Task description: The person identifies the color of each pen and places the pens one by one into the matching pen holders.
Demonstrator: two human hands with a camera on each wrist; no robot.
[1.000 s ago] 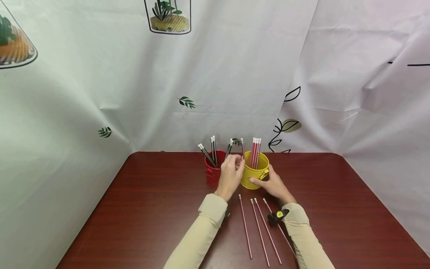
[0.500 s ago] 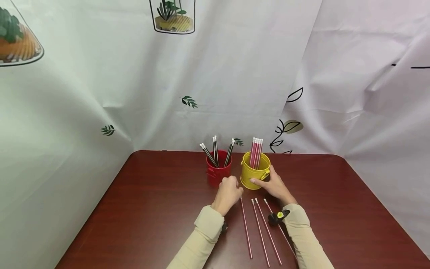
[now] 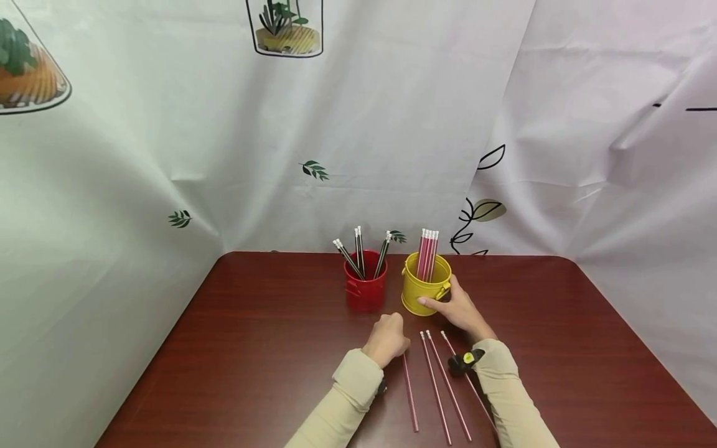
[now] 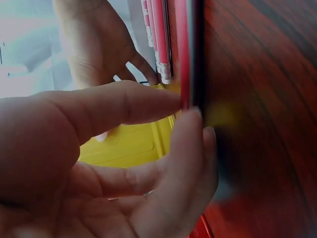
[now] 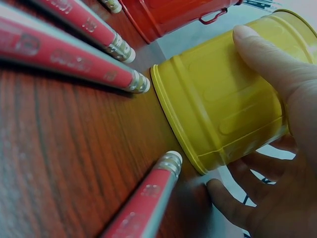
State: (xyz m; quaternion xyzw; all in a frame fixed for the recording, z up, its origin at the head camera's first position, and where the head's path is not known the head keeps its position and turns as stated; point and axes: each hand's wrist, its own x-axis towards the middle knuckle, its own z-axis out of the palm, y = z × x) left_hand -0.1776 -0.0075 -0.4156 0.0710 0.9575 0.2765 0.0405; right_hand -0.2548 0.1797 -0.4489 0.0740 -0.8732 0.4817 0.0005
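Note:
My left hand (image 3: 388, 340) is low over the table, at the upper part of the leftmost loose pink pencil (image 3: 411, 398). In the left wrist view, thumb and index finger pinch the pencil (image 4: 184, 54). My right hand (image 3: 460, 309) grips the yellow bucket (image 3: 417, 297) from its right side, thumb across the front and other fingers around behind. A bundle of pink pencils (image 3: 428, 254), white eraser ends up, stands in that bucket. Three more pink pencils lie in front of it, among them a middle one (image 3: 435, 389); their eraser ends point toward the bucket (image 5: 218, 99).
Left of the yellow bucket stands a red bucket (image 3: 365, 297) with several black pencils (image 3: 360, 249) leaning in it. The dark red-brown table (image 3: 252, 361) ends at the back against a white printed curtain (image 3: 358, 124).
My left hand has let go of a pink pencil at the yellow bucket, where it joins the bundle. It has then come down toward me onto another pencil. The right hand stays put.

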